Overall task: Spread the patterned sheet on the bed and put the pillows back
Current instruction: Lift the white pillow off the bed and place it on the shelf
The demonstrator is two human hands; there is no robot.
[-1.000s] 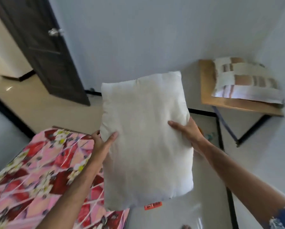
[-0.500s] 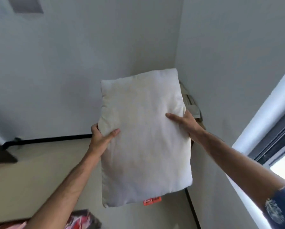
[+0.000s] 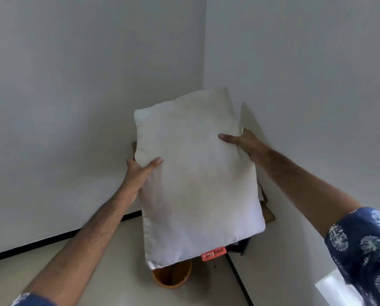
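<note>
The left hand (image 3: pixel 140 171) grips the pillow (image 3: pixel 197 177) at its left edge, thumb on the front; the right hand (image 3: pixel 244 144) clasps its right edge. The plain off-white pillow hangs upright at frame centre. An orange tag (image 3: pixel 213 253) at its lower edge carries writing too blurred to read.

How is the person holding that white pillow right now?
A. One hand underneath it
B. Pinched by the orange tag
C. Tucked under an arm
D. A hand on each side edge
D: the left hand grips the left edge of the white pillow and the right hand grips its right edge, thumbs across the front.
</note>
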